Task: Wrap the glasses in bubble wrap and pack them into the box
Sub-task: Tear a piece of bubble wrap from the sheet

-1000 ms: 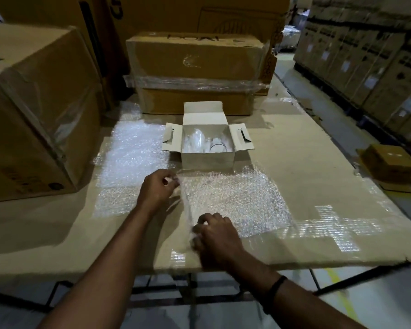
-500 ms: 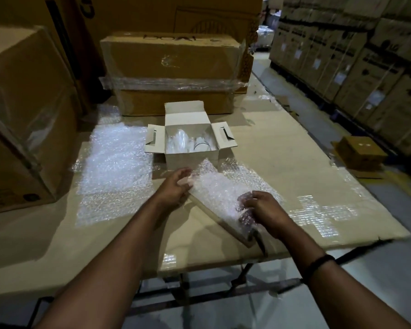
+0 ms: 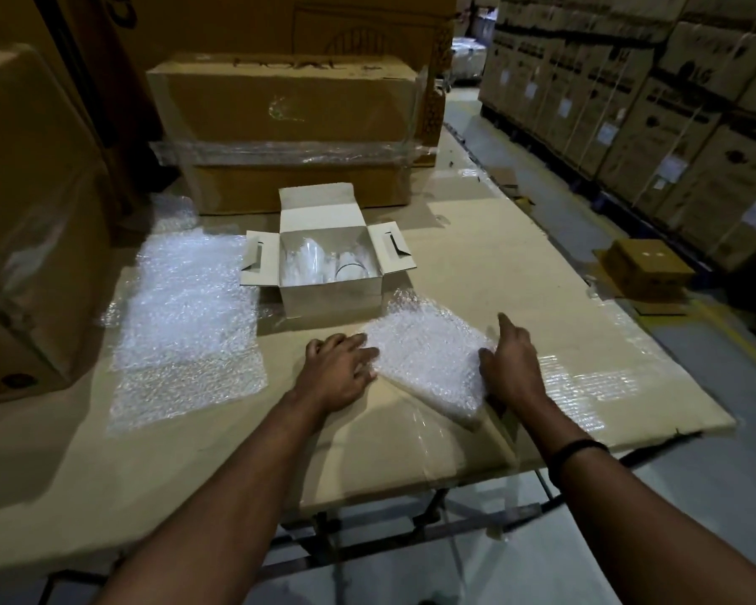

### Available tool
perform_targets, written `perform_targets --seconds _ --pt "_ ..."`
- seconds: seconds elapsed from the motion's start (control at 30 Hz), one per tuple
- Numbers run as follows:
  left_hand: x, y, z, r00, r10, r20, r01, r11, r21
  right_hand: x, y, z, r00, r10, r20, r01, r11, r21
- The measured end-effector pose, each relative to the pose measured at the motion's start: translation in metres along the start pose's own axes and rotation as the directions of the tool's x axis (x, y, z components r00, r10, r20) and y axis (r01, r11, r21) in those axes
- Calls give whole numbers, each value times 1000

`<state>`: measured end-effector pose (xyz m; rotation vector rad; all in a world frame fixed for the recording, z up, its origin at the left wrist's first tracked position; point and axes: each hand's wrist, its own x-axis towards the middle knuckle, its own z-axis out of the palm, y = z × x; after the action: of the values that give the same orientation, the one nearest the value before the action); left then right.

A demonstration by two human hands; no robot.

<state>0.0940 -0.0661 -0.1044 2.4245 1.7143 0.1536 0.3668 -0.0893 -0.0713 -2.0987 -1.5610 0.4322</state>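
Observation:
A small white box (image 3: 330,299) stands open on the cardboard-covered table (image 3: 476,264), flaps spread. Inside it lie clear glasses (image 3: 324,266), some wrapped in plastic. In front of the box, a sheet of bubble wrap (image 3: 428,355) lies turned diagonally on the table. My left hand (image 3: 339,369) rests flat at the sheet's left corner, fingers spread. My right hand (image 3: 509,364) touches the sheet's right edge with the fingers extended and the index finger pointing forward.
More bubble wrap sheets (image 3: 184,325) lie to the left of the box. Large taped cartons (image 3: 289,124) stand behind it, another carton (image 3: 27,220) at the far left. A small brown box (image 3: 647,268) sits on the floor at right, before stacked cartons (image 3: 673,115).
The bubble wrap sheet was lifted from flat, turned diagonally and laid down again further right. Both hands have let go of its edges and now lie open on it.

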Motion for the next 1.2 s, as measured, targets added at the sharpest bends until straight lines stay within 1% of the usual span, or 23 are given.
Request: perform_targets --seconds 0.07,0.1,0.13,0.17,0.23,0.27,0.33,0.43,0.5,0.57,0.6,0.63,0.67,0.73,0.77,0.8,0.87,0.93,0.97,1.03,1.07,1.13,1.2 --pt "1 3 0 999 -18 -34 19 1000 15 -11 -5 2 966 -218 -137 181 953 -242" --pt "1 6 0 998 -27 -60 28 999 28 -18 -10 4 932 -337 -134 283 907 -313" --pt "0 8 -1 996 -34 -81 37 999 38 -26 -16 6 906 -420 -48 377 854 -357" --pt "0 9 0 993 -41 -113 46 998 43 -32 -22 9 888 -447 109 452 802 -390" --pt "-1 9 2 980 -50 -194 55 998 22 -40 -25 18 834 -340 434 525 730 -437" --pt "-2 8 3 971 -46 -236 49 999 7 -40 -24 21 810 -284 513 533 720 -444" --pt "-4 5 4 943 -23 -333 15 1000 -26 -38 -20 23 814 -298 499 530 733 -426" --pt "-10 3 -5 894 -20 -447 -59 985 -161 -33 -23 16 792 -456 407 602 696 -392" --pt "-12 -2 -14 920 -54 -388 -80 944 -321 -32 -29 8 787 -477 392 612 689 -389" --pt "-17 -9 -25 973 -57 -223 -48 898 -437 -28 -29 -1 829 -412 378 533 786 -313" --pt "-18 -11 -27 987 -79 -137 5 880 -475 -25 -27 -6 841 -393 371 492 840 -227" --pt "-19 -10 -29 991 -121 -64 67 833 -549 -22 -23 -11 843 -383 378 454 883 -118" --pt "-20 -7 -29 984 -175 -16 118 727 -677 -20 -22 -16 835 -384 394 421 907 -9" --pt "-17 1 -29 968 -236 82 163 347 -924 -14 -18 -25 820 -376 432 365 924 112" --pt "-15 5 -29 959 -259 119 181 230 -956 -12 -18 -28 820 -371 435 352 927 128" --pt "-12 7 -29 954 -278 114 181 227 -957 -8 -17 -30 827 -363 429 335 932 142" --pt "-6 5 -30 943 -328 58 198 410 -890 0 -15 -31 859 -322 398 294 947 132" --pt "-2 4 -28 926 -377 -30 229 622 -749 4 -16 -29 907 -240 345 266 964 -28" --pt "0 4 -28 922 -384 -56 245 689 -682 3 -17 -26 929 -213 303 266 953 -145" --pt "5 9 -26 910 -408 -74 302 774 -556 -1 -18 -18 941 -279 193 330 884 -332" --pt "7 12 -25 901 -424 -86 333 806 -489 -5 -20 -11 919 -356 171 394 834 -386" --pt "10 16 -22 896 -429 -115 363 856 -368 -14 -19 4 872 -413 263 489 765 -420" --pt "7 18 -19 893 -434 -122 382 872 -307 -20 -14 20 836 -371 405 527 749 -401"
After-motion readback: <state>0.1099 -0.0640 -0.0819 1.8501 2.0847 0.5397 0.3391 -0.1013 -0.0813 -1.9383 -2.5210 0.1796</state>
